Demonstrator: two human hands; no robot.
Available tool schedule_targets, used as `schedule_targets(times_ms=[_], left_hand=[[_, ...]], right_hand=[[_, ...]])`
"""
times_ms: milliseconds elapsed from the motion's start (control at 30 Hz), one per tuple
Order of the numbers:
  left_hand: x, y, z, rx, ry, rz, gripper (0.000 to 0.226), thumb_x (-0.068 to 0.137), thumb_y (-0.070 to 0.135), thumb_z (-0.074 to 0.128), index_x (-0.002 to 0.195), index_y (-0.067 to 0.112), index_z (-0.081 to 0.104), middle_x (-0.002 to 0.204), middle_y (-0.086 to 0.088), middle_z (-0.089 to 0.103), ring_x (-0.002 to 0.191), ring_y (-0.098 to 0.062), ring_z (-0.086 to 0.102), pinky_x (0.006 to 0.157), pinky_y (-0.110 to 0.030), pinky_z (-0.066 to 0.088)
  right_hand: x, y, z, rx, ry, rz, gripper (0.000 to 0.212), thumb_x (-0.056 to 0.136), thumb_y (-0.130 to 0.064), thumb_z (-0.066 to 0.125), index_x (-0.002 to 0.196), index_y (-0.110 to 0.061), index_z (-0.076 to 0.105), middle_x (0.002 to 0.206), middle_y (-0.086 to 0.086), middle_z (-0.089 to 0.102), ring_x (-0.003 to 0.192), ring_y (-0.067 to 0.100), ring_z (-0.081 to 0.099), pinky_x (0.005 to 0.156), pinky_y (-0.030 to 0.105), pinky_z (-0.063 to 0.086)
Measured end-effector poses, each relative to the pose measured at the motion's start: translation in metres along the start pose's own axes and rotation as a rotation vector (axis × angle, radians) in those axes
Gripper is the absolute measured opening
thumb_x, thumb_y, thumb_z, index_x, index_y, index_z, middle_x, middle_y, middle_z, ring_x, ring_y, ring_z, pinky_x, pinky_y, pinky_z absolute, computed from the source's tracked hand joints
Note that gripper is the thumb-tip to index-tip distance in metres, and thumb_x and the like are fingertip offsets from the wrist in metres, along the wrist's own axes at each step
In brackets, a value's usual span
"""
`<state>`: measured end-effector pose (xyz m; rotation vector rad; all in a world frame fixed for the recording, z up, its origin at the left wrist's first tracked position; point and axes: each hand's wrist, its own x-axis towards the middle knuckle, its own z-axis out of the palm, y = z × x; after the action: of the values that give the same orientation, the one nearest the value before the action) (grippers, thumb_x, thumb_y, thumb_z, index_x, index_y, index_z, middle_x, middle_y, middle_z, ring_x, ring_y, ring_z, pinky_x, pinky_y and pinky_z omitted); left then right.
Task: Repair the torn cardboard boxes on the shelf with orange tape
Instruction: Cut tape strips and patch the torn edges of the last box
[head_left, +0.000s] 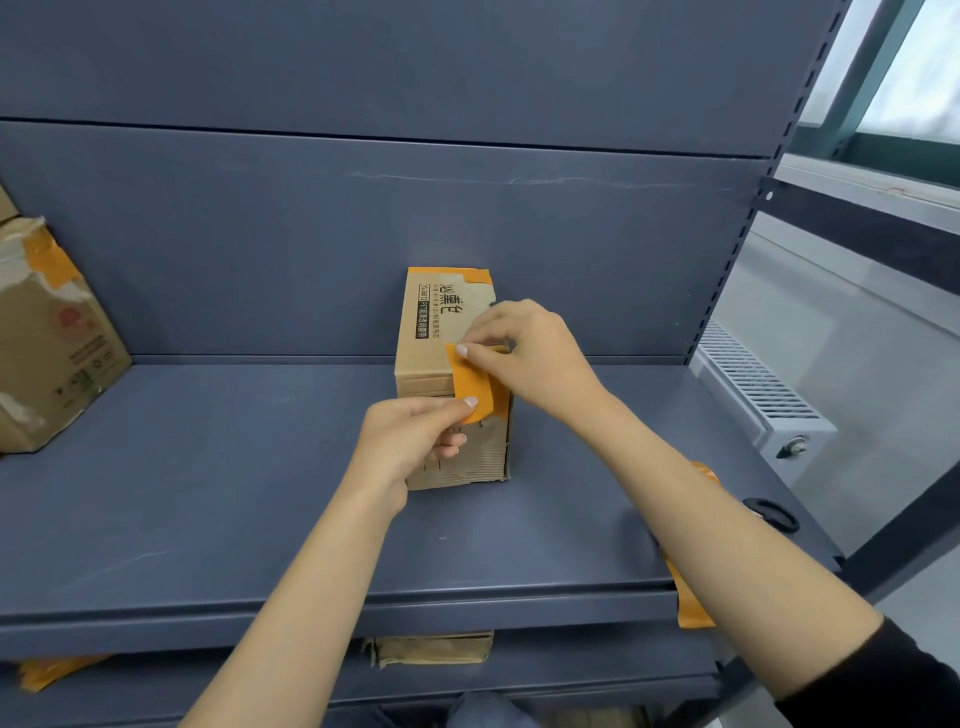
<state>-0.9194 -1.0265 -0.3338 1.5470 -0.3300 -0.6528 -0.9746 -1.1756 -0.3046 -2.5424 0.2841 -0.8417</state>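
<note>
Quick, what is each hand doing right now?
Left hand: pinching the lower end of the orange tape strip on the small cardboard box.
Right hand: pinching the strip's upper end on the box top.

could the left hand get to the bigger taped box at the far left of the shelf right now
Probably yes for reach: the shelf between the left hand and the bigger box is bare. But that hand is pinching the orange tape strip, so it must let go first.

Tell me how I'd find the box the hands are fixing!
Look at the wide blue shelf and go to its middle, against the back wall. A small brown box stands there, with black writing on top. Unlike the bigger box far left, it has both hands on it, the left hand and right hand, sticking on an orange tape strip.
</note>
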Motion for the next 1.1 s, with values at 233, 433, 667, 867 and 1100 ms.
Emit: schedule_targets(times_ms=[233,433,667,867,1100], left_hand=[[0.001,0.001,-0.001,0.027,-0.018,-0.017,0.015,0.078,0.023,0.079,0.086,0.011,0.074,0.074,-0.003,0.07,0.058,-0.009,0.061,0.059,-0.019,0.054],[0.001,-0.002,-0.001,0.063,-0.018,-0.02,0.012,0.078,0.026,0.079,0.083,0.016,0.074,0.068,-0.001,0.069,0.06,-0.01,0.06,0.067,-0.023,0.055],[0.002,-0.012,-0.007,-0.131,-0.055,-0.132,0.014,0.078,0.02,0.078,0.089,0.012,0.073,0.084,-0.003,0.073,0.064,-0.008,0.064,0.059,-0.019,0.054],[0.001,-0.025,-0.013,-0.261,-0.052,-0.235,0.025,0.076,0.022,0.08,0.094,0.007,0.072,0.089,-0.006,0.075,0.077,-0.01,0.069,0.067,-0.018,0.056],[-0.025,-0.011,-0.017,0.203,0.229,0.482,0.009,0.083,0.028,0.072,0.079,0.02,0.074,0.074,0.01,0.071,0.072,-0.004,0.064,0.069,-0.017,0.05]], right_hand=[[-0.001,0.014,-0.003,-0.011,-0.116,-0.087,0.022,0.09,-0.029,0.067,0.107,-0.017,0.076,0.113,-0.003,0.072,0.111,0.013,0.061,0.098,0.037,0.047],[-0.007,0.028,-0.011,0.025,-0.194,-0.1,0.031,0.088,-0.026,0.07,0.117,-0.016,0.071,0.124,-0.002,0.067,0.12,0.009,0.055,0.101,0.009,0.035],[-0.01,0.028,-0.013,-0.026,-0.247,-0.136,0.039,0.087,-0.032,0.069,0.124,-0.018,0.067,0.13,-0.003,0.063,0.123,0.009,0.053,0.101,0.007,0.031],[-0.01,0.027,-0.011,-0.003,-0.224,-0.117,0.039,0.088,-0.031,0.069,0.124,-0.018,0.067,0.131,-0.005,0.063,0.125,0.011,0.053,0.107,0.024,0.039],[-0.017,0.024,-0.006,0.013,-0.137,-0.179,0.038,0.09,-0.03,0.066,0.123,-0.012,0.067,0.128,0.0,0.065,0.124,0.014,0.055,0.107,0.028,0.04]])
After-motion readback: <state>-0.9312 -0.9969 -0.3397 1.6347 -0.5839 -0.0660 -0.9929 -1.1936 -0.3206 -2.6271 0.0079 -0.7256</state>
